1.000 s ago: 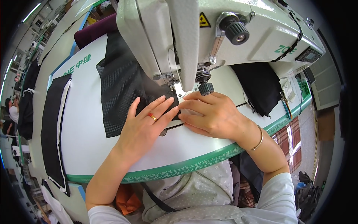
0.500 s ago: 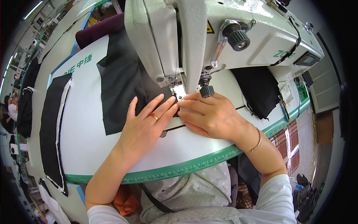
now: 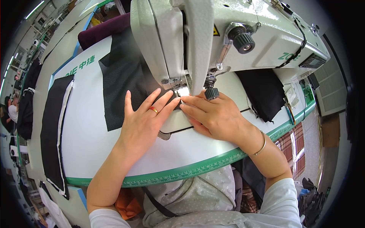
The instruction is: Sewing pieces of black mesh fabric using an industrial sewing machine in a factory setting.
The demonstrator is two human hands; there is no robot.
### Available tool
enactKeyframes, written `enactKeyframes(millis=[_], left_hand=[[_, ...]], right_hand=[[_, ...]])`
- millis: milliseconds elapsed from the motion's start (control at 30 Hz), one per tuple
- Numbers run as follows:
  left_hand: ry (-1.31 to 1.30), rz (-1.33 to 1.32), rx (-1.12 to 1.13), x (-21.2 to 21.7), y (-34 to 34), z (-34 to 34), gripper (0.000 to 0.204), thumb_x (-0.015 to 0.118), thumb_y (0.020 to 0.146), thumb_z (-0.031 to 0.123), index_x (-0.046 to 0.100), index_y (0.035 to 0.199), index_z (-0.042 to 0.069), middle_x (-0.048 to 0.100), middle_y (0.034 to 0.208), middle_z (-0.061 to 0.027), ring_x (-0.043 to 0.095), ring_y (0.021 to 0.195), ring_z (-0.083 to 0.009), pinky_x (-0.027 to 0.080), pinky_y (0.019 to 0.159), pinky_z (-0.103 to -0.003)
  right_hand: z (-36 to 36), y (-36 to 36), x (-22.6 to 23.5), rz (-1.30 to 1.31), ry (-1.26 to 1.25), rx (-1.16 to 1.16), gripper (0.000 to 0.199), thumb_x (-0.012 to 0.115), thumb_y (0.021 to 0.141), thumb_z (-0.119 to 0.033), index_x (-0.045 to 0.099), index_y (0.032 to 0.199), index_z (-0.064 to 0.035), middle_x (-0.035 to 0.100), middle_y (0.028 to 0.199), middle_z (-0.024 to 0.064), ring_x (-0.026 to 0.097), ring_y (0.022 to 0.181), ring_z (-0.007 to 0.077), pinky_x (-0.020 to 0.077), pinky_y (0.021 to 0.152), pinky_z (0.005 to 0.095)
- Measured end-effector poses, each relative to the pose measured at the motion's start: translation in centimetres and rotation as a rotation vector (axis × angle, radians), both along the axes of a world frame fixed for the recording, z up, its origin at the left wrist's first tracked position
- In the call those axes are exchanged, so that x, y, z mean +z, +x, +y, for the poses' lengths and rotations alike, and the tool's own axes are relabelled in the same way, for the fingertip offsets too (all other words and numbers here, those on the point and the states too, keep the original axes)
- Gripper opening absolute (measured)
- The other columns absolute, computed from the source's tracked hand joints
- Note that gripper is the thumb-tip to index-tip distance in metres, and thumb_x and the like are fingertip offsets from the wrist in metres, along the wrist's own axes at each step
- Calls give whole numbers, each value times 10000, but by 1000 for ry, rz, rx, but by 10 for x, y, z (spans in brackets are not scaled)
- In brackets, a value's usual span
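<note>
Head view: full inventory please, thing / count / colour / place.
Sewing machine: 1, pale green-white, top centre, over the table.
Table: 1, white with a green ruler edge, centre.
Black mesh fabric: 1, black, under the machine head and the left hand's fingers.
Black fabric piece: 1, black, right of the machine, draped over the table's edge.
Black pieces with white edging: a stack, count unclear, far left of the table.
Maroon cloth: 1, behind the mesh.
Left hand: 1, gold ring, flat on the mesh.
Right hand: 1, gold bangle at the wrist, fingertips by the needle area.
</note>
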State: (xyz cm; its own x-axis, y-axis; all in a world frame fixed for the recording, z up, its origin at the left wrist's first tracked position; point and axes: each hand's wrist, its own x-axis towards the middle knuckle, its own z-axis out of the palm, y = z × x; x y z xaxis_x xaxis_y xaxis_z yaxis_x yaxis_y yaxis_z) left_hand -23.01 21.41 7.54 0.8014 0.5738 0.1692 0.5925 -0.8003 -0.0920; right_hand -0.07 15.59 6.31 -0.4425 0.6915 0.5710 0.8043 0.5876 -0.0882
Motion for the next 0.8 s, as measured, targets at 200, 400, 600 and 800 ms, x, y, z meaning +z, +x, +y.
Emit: enactKeyframes(millis=[200, 400, 600, 800], left_hand=[[59, -14, -16, -4, 1, 0, 550, 576, 911, 113, 539, 1449, 223, 496, 1481, 63, 506, 1280, -145, 252, 1127, -705], [77, -149, -110, -10, -2, 2, 432, 595, 901, 137, 650, 1324, 207, 596, 1377, 45, 536, 1306, -142, 245, 1142, -658], [59, -156, -99, -7, -1, -1, 413, 596, 907, 134, 652, 1311, 198, 591, 1387, 42, 530, 1318, -134, 250, 1138, -656], [51, -154, -88, -9, 0, 1, 440, 600, 903, 126, 632, 1336, 195, 581, 1402, 42, 528, 1319, -137, 255, 1135, -663]], right_hand=[[0, 0, 1, 17, -33, -6, 257, 741, 776, -126, 713, 1025, -66, 692, 975, 10, 616, 924, 199, 534, 850, 327], [-1, 4, 1, -10, -76, -16, 320, 753, 768, -131, 701, 1081, -88, 664, 1046, 13, 621, 962, 208, 524, 796, 336], [-1, 1, 2, 2, -15, -13, 222, 738, 791, -128, 719, 1005, -73, 656, 919, -3, 594, 908, 195, 513, 768, 318], [0, 2, 2, -6, -42, -22, 280, 740, 781, -134, 716, 1051, -66, 659, 930, 7, 605, 947, 210, 520, 801, 326]])
